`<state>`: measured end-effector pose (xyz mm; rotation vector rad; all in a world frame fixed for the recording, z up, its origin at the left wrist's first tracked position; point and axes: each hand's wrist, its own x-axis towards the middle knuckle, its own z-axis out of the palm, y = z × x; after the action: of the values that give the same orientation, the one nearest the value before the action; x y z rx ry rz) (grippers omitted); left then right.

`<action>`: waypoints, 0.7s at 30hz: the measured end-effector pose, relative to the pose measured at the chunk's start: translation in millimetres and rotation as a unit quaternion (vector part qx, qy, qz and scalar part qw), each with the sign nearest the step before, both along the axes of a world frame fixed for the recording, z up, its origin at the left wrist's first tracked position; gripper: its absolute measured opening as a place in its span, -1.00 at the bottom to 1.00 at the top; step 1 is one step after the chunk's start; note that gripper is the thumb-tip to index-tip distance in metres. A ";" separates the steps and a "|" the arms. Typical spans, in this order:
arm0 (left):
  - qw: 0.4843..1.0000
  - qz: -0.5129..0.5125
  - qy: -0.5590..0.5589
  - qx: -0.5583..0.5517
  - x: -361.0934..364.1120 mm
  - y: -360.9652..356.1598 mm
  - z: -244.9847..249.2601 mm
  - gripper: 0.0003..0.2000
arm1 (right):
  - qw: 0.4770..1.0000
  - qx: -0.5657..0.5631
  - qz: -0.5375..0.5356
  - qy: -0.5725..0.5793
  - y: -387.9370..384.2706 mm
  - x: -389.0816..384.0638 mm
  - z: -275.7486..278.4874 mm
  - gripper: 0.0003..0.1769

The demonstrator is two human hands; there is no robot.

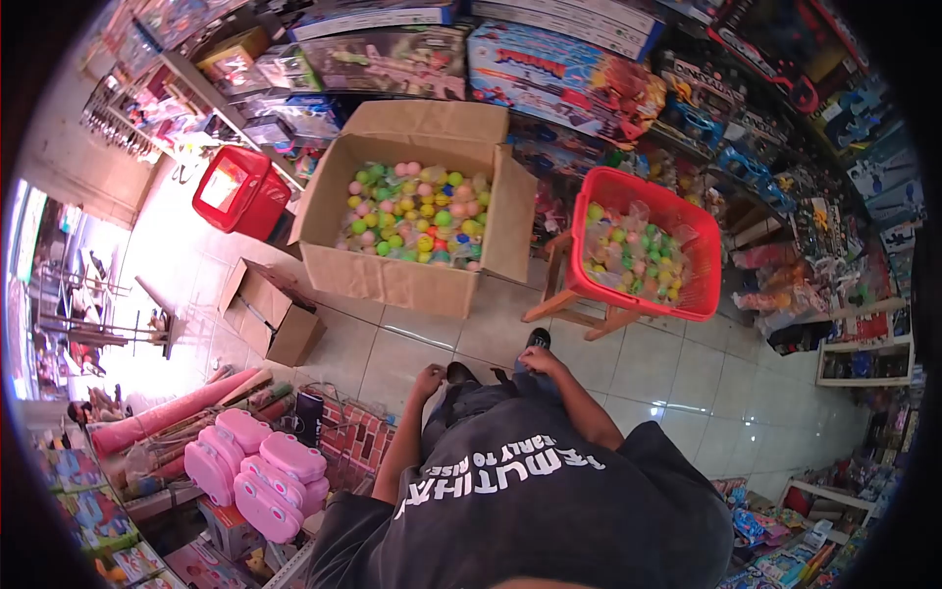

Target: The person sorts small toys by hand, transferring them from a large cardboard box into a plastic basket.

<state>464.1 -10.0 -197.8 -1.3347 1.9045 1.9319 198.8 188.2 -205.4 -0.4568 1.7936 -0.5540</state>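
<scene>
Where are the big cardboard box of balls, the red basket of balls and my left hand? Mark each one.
cardboard box (392, 280), head view, on its front wall.
red basket (638, 297), head view, on its front rim.
left hand (429, 379), head view, on the middle of the hand.

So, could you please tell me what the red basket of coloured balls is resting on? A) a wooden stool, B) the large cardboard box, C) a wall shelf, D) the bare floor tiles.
A: the red basket sits on a wooden stool whose legs stand on the tiled floor, to the right of the cardboard box and not on it.
</scene>
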 end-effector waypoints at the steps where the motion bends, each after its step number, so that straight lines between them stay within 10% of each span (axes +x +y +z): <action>1: 0.999 0.010 -0.037 -0.025 14.7 -2.6 -2.2 -0.73 | 0.999 -0.029 0.010 0.010 -9.0 10.9 -2.1 -0.72; 9: 0.994 0.110 -0.013 0.014 60.8 -16.1 42.6 -0.76 | 0.977 -0.134 0.162 0.019 -104.1 54.9 53.1 -0.69; 21: 0.912 0.133 0.233 -0.311 -47.3 -132.9 240.2 -0.82 | 0.928 -0.341 -0.018 -0.151 -243.9 40.6 257.3 -0.81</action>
<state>416.8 -142.9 42.4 -1.4132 2.8967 1.9780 239.4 -55.7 51.8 -0.7606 1.2794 -1.2170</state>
